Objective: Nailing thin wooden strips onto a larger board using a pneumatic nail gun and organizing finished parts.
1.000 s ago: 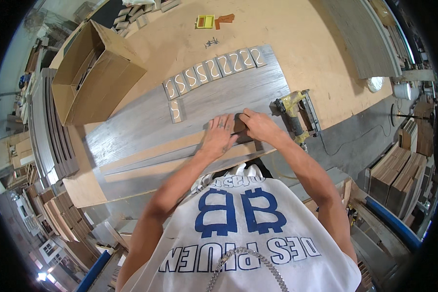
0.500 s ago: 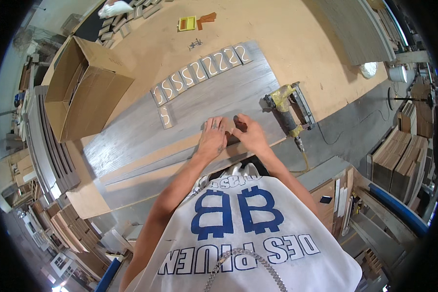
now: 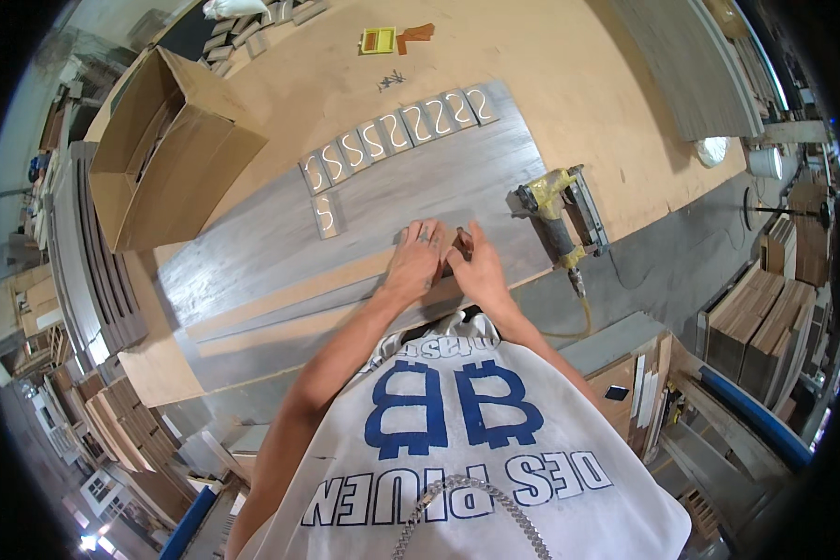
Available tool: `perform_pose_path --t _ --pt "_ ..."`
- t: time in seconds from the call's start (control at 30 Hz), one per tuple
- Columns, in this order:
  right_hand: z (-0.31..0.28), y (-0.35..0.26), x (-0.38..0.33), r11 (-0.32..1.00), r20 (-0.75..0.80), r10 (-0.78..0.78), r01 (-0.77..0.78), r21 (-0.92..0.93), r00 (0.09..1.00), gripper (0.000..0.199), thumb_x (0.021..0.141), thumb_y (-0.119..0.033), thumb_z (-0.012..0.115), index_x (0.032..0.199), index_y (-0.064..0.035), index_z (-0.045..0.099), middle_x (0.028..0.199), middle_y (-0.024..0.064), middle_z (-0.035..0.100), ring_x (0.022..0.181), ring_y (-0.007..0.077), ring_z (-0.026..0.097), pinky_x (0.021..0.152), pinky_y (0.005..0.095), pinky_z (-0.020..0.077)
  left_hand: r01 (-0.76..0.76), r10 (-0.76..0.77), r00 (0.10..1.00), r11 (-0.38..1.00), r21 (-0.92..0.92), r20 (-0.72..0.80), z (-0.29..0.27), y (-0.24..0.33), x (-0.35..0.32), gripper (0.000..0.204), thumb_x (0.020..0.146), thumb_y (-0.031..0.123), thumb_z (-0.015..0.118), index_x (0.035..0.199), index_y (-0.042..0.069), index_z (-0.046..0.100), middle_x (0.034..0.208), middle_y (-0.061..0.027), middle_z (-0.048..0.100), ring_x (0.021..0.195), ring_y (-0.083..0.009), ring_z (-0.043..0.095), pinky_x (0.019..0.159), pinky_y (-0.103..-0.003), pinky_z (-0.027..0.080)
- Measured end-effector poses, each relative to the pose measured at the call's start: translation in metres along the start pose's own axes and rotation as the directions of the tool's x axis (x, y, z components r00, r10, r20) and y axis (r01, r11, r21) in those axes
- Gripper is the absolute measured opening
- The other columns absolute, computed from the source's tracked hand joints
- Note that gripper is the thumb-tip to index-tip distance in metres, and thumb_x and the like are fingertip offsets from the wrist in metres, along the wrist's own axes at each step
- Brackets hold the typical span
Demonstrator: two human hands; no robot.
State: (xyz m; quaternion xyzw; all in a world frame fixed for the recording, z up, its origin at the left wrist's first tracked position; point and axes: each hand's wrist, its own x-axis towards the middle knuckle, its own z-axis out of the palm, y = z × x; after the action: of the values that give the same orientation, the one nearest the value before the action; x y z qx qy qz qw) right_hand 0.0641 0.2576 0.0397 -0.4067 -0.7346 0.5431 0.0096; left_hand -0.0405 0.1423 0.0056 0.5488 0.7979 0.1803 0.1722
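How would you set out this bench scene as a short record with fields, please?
Left hand: back upward, over long, flat tan-and-grey strips
Right hand: beside the left, fingers bent; grip unclear
Row: small grey rectangular pieces bearing white squiggles, on a wide grey wood-grain panel
Tool: yellow-and-black nail gun, lying right of the right hand
Container: open brown cardboard box, at the left

Left head-worn fisheye camera, looking steeply down from the near side of the tan worktable (image 3: 579, 84), facing across it, wearer's white shirt (image 3: 467, 449) closest, on this side of the table
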Motion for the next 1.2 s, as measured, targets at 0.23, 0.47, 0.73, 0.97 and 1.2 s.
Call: perform_pose_path --t 0.23,0.47,0.73,0.97,1.2 --pt "0.002 0.006 -0.002 0.999 0.001 -0.001 0.001 0.033 1.000 0.067 0.086 -0.019 0.064 0.139 0.0142 0.041 0.115 0.0352 0.064 0.111 0.0485 0.062 0.095 0.0476 0.0502 0.015 -0.016 1.000 1.000 -0.027 -0.006 0.002 0.001 0.000 0.060 0.078 0.009 0.065 0.132 -0.011 0.051 0.133 -0.0221 0.050 0.123 -0.0382 0.044 0.103 -0.046 0.039" --pt "0.006 0.000 0.000 0.996 -0.030 0.009 -0.011 -0.084 1.000 0.060 0.086 -0.018 0.063 0.134 0.0144 0.046 0.110 0.0325 0.066 0.106 0.0451 0.065 0.092 0.0467 0.0510 -0.005 0.002 0.999 0.996 -0.091 -0.033 0.009 -0.004 -0.001 0.071 0.072 0.006 0.069 0.138 -0.007 0.046 0.134 -0.0207 0.048 0.124 -0.0383 0.043 0.103 -0.046 0.039" --pt "0.005 0.000 0.005 1.000 -0.026 -0.008 0.008 -0.006 1.000 0.064 0.086 -0.019 0.063 0.137 0.0161 0.043 0.107 0.0307 0.067 0.104 0.0415 0.067 0.092 0.0429 0.0513 -0.014 0.013 0.999 0.999 -0.037 -0.039 0.001 -0.002 0.000 0.055 0.076 0.009 0.068 0.127 -0.010 0.054 0.130 -0.0222 0.052 0.121 -0.0376 0.045 0.100 -0.044 0.041" --pt "0.006 0.000 0.006 0.997 -0.028 0.024 -0.026 -0.068 0.999 0.066 0.087 -0.020 0.062 0.139 0.0150 0.041 0.113 0.0336 0.065 0.109 0.0445 0.065 0.096 0.0442 0.0498 0.010 -0.016 0.997 0.997 -0.075 -0.081 0.004 0.001 0.000 0.050 0.078 0.010 0.067 0.124 -0.008 0.054 0.128 -0.0213 0.052 0.121 -0.0370 0.045 0.100 -0.045 0.042" --pt "0.005 -0.008 0.002 0.987 -0.012 0.032 -0.033 -0.158 0.999 0.067 0.087 -0.022 0.062 0.140 0.0142 0.041 0.115 0.0337 0.065 0.112 0.0465 0.063 0.098 0.0463 0.0486 0.018 -0.029 0.998 0.984 -0.176 -0.060 -0.003 0.005 0.001 0.046 0.083 0.014 0.065 0.125 -0.004 0.054 0.127 -0.0200 0.052 0.121 -0.0366 0.045 0.101 -0.045 0.042"
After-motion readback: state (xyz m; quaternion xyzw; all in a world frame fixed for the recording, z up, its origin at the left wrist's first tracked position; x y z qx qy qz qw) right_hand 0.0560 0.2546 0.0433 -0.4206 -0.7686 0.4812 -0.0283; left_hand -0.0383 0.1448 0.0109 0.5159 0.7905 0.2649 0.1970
